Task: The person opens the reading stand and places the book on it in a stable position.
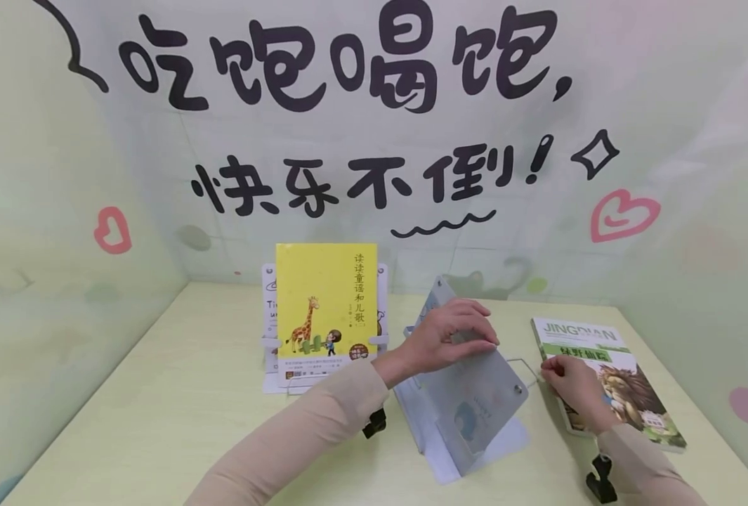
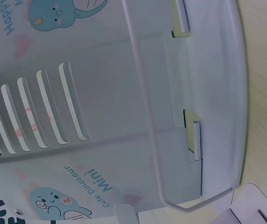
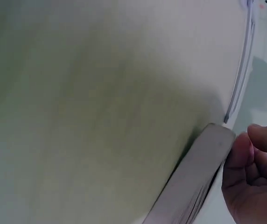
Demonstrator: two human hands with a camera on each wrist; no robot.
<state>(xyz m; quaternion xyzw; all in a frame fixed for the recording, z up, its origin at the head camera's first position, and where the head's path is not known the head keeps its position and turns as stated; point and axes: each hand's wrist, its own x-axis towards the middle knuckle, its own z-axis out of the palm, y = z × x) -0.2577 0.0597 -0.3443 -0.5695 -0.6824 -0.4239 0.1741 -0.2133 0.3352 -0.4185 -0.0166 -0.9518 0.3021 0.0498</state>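
A pale book stand (image 1: 468, 404) with blue dinosaur prints and a metal base stands tilted at the table's middle right. My left hand (image 1: 446, 334) pinches the upper edge of its panel. In the left wrist view, the stand's slotted panel (image 2: 110, 93) and wire bar (image 2: 145, 93) fill the picture. My right hand (image 1: 572, 386) is over the upper left part of a paperback book (image 1: 639, 393) with a lion cover. Its thumb and curled fingers meet with nothing visible between them. The stand's wire loop (image 1: 536, 372) ends close to those fingertips.
A yellow giraffe book (image 1: 326, 302) stands upright on another white stand (image 1: 269, 365) at the back left. The light wooden table (image 1: 159, 393) meets printed cloth walls (image 1: 64, 176) at the back and sides. Black wrist straps (image 1: 601, 478) show on both arms.
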